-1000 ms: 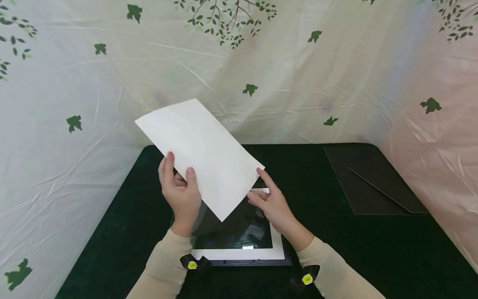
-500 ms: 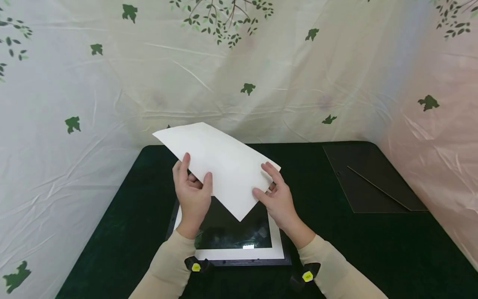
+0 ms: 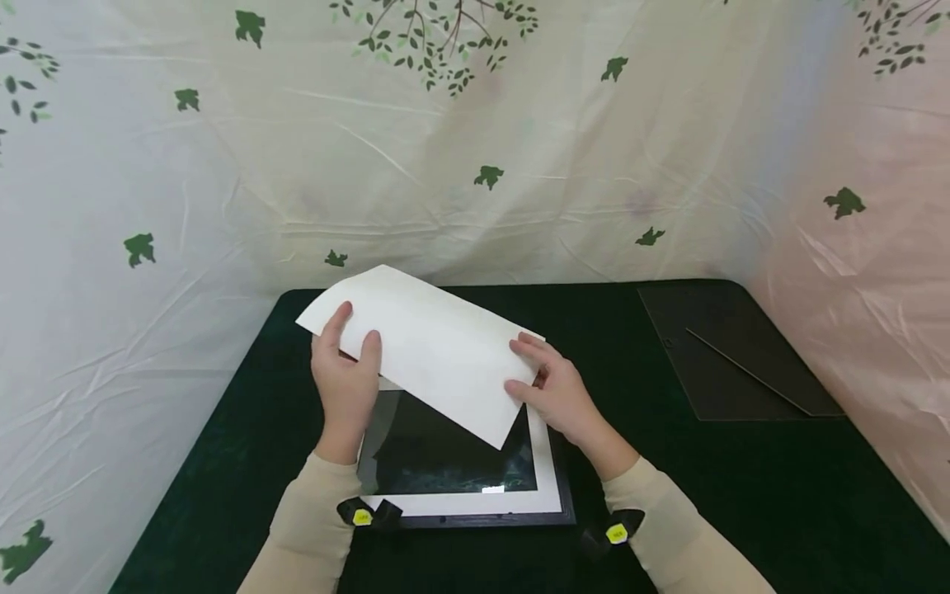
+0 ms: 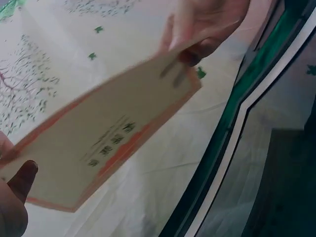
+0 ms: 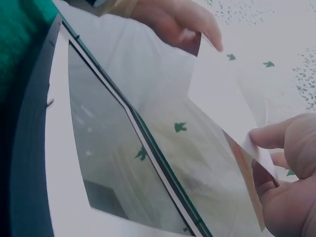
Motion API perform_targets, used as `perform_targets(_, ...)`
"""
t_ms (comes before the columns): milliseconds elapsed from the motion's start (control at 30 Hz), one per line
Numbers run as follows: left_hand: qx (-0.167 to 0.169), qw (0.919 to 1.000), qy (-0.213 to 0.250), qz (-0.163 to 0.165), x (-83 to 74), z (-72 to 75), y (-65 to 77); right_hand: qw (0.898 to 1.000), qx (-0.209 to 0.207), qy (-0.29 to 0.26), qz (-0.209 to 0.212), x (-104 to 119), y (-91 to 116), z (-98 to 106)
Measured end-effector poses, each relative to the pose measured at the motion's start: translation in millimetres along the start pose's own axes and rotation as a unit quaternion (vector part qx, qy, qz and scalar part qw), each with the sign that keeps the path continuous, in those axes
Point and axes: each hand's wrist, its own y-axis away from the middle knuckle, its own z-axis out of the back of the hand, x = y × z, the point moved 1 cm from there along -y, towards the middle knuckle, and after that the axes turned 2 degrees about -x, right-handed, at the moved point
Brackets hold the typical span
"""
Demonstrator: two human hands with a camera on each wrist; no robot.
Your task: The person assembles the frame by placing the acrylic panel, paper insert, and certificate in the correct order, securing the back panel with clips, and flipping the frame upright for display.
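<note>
My left hand (image 3: 346, 392) grips the left long edge of a paper sheet (image 3: 438, 346), thumb on top and other fingers partly behind. At the opposite end my right hand (image 3: 560, 400) pinches it near a corner. The sheet is held tilted in the air, its blank white back toward the head camera. From the left wrist view its other face shows an orange-red border and printed dark characters, like a certificate. Below it on the table lies a picture frame (image 3: 547, 466) with a dark rim, a white mat and a glossy dark middle; the sheet and left hand hide part of it.
A dark flat panel (image 3: 679, 363) lies at the table's back right, with a thin stick (image 3: 745, 371) across it. The table has a dark green cloth (image 3: 245, 462). A pale curtain (image 3: 416, 165) with leaf prints hangs close behind and at both sides.
The sheet has been lowered and tipped flatter over the frame. My right hand's fingers have moved further over its corner; my left hand shifted right, then back left.
</note>
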Motion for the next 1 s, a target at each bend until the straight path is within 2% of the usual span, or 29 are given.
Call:
perform_targets(167, 0.011, 0.999, -0.041, -0.012, 24.7, 13.0, -7.7, 0.999, -0.004, 0.031, 0.009, -3.5, -1.2, 3.7)
perform_targets(333, 0.055, 0.99, -0.114, -0.062, 35.3, 29.7, -10.0, 0.999, -0.003, 0.037, -0.003, -4.1, 1.0, 5.2)
perform_targets(467, 0.112, 0.9741, -0.174, -0.091, 40.0, 44.1, -7.2, 0.999, 0.006, 0.054, -0.003, -5.4, 5.0, 7.6)
perform_targets(667, 0.206, 0.9434, -0.235, -0.11, 44.9, 62.9, 4.1, 0.996, 0.031, 0.084, -0.002, -11.9, 11.4, 12.9)
perform_targets(833, 0.268, 0.9226, -0.256, -0.108, 52.6, 71.7, 15.2, 0.996, 0.043, 0.07, -0.035, -17.4, 16.2, 16.8)
perform_targets(1000, 0.314, 0.8987, -0.278, -0.129, 56.8, 75.9, 24.2, 0.995, 0.03, 0.043, -0.079, -22.7, 20.0, 17.9)
